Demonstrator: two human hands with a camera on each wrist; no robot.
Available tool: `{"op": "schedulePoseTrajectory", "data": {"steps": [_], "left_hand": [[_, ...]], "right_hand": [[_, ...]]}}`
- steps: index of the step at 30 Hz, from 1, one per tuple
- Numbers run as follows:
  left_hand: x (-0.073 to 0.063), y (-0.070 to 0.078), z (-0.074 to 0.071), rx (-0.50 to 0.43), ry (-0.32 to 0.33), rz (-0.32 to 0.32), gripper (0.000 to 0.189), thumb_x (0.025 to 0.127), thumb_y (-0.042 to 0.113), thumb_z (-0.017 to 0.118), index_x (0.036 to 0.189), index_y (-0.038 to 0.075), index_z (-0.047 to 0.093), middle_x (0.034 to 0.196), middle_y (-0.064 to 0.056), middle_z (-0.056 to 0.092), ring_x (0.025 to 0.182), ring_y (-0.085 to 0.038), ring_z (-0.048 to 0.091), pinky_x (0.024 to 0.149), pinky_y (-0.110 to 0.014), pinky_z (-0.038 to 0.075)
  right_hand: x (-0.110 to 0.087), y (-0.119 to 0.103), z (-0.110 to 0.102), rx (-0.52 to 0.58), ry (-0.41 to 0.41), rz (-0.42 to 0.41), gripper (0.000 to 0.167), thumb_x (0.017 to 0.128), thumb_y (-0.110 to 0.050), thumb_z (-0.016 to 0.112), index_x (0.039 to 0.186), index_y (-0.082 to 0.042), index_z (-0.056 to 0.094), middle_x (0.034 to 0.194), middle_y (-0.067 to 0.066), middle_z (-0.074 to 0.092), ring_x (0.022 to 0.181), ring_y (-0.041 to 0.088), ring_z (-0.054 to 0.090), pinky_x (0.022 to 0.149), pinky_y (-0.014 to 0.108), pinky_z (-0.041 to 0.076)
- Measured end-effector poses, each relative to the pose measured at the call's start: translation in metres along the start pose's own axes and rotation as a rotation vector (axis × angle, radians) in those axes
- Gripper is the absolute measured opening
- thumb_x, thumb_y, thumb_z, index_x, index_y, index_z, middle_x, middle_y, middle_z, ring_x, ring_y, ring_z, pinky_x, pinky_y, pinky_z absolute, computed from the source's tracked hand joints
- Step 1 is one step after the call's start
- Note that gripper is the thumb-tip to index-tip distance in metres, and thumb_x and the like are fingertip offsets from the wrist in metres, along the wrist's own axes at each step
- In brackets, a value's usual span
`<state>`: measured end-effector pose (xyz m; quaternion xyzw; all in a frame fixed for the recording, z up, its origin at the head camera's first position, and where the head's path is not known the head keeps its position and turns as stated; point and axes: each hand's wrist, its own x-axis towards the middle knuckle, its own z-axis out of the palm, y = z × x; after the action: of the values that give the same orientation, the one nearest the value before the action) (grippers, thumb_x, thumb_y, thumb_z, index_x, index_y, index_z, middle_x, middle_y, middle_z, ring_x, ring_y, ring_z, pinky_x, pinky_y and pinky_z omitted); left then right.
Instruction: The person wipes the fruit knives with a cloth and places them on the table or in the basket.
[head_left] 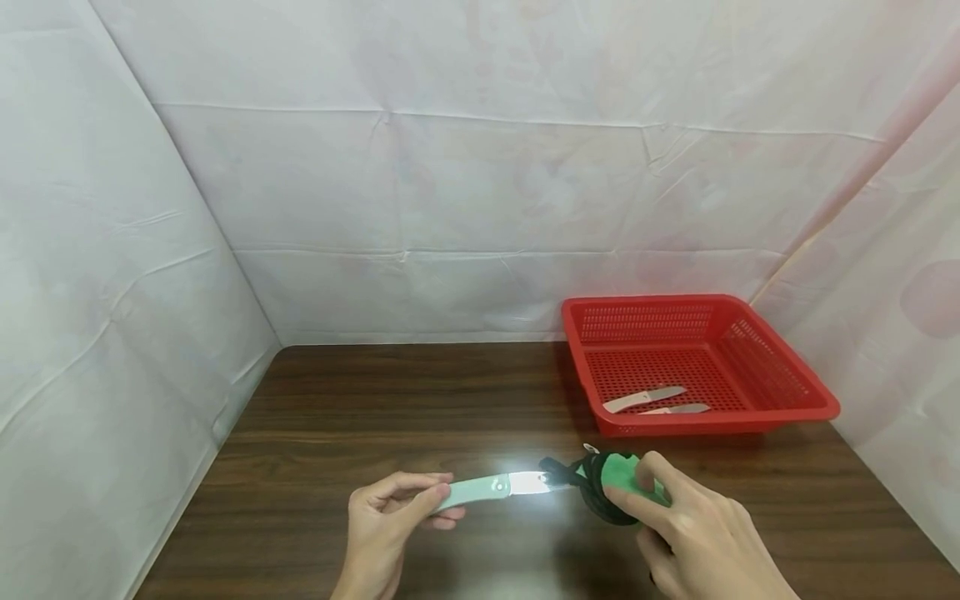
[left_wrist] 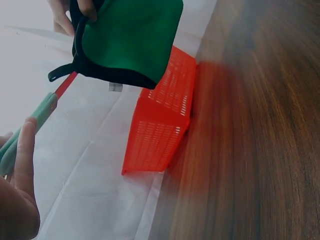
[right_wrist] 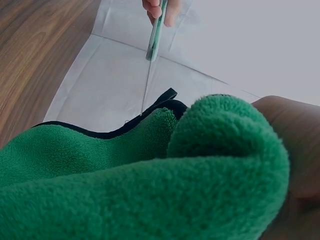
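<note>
My left hand (head_left: 390,512) pinches a folding knife (head_left: 476,491) by its mint-green handle, the blade extended toward the right. My right hand (head_left: 701,525) grips a green cloth (head_left: 621,472) with black edging, bunched under the fingers. The cloth's edge and its black loop overlap the blade's tip end in the head view. In the left wrist view, the cloth (left_wrist: 132,40) hangs down beyond the knife (left_wrist: 42,112). Fuzzy green folds of the cloth (right_wrist: 115,195) fill the lower part of the right wrist view, with the blade tip meeting its black border.
A red plastic basket (head_left: 750,417) with perforated walls stands at the back right of the dark wooden table (head_left: 420,400). Two knives (head_left: 645,398) with pale handles lie inside it. White sheeting (head_left: 480,192) rises behind the table and along both sides.
</note>
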<state>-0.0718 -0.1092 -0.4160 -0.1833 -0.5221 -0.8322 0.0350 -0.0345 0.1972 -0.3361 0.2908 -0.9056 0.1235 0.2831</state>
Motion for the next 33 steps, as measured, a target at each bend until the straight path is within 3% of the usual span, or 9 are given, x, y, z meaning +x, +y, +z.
{"op": "schedulePoseTrajectory", "data": {"steps": [5, 11, 22, 29, 33], "left_hand": [[-0.001, 0.002, -0.001, -0.016, -0.078, -0.059, 0.022, 0.081, -0.017, 0.060, 0.103, -0.021, 0.057, 0.110, -0.022, 0.065, 0.079, -0.037, 0.068, 0.070, -0.046, 0.058], [-0.001, 0.000, 0.000, -0.069, -0.135, -0.051, 0.029, 0.079, -0.020, 0.061, 0.107, -0.018, 0.057, 0.113, -0.023, 0.064, 0.083, -0.036, 0.068, 0.072, -0.042, 0.059], [0.003, -0.003, 0.009, -0.034, -0.079, -0.022, 0.028, 0.076, -0.018, 0.065, 0.104, -0.020, 0.058, 0.106, -0.026, 0.065, 0.083, -0.029, 0.069, 0.072, -0.046, 0.058], [0.005, -0.003, 0.016, 0.004, -0.054, 0.000, 0.028, 0.073, -0.015, 0.071, 0.100, -0.013, 0.064, 0.103, -0.031, 0.064, 0.086, -0.022, 0.068, 0.074, -0.036, 0.060], [0.005, -0.003, 0.022, -0.011, -0.050, 0.011, 0.029, 0.071, -0.016, 0.072, 0.098, -0.008, 0.067, 0.101, -0.028, 0.066, 0.087, -0.022, 0.068, 0.074, -0.032, 0.060]], "right_hand": [[0.001, 0.002, 0.000, -0.003, 0.019, 0.008, 0.049, 0.048, 0.000, 0.070, 0.091, -0.022, 0.074, 0.092, -0.007, 0.048, 0.055, -0.006, 0.029, 0.039, 0.006, 0.019], [0.004, 0.001, -0.003, 0.000, 0.013, 0.037, 0.050, 0.049, 0.001, 0.072, 0.093, -0.022, 0.074, 0.092, -0.009, 0.046, 0.055, -0.007, 0.028, 0.039, 0.007, 0.017], [0.019, -0.006, -0.004, 0.034, 0.049, -0.022, 0.050, 0.051, 0.001, 0.068, 0.096, -0.021, 0.073, 0.090, -0.006, 0.046, 0.056, -0.005, 0.032, 0.039, 0.003, 0.018], [0.025, -0.013, -0.003, 0.035, 0.046, -0.048, 0.051, 0.052, 0.000, 0.068, 0.098, -0.022, 0.072, 0.091, -0.004, 0.048, 0.057, 0.000, 0.039, 0.039, 0.005, 0.021], [0.028, -0.018, 0.001, 0.032, 0.018, -0.061, 0.052, 0.052, -0.001, 0.073, 0.101, -0.021, 0.072, 0.092, -0.002, 0.049, 0.060, 0.005, 0.044, 0.040, 0.007, 0.031]]}}
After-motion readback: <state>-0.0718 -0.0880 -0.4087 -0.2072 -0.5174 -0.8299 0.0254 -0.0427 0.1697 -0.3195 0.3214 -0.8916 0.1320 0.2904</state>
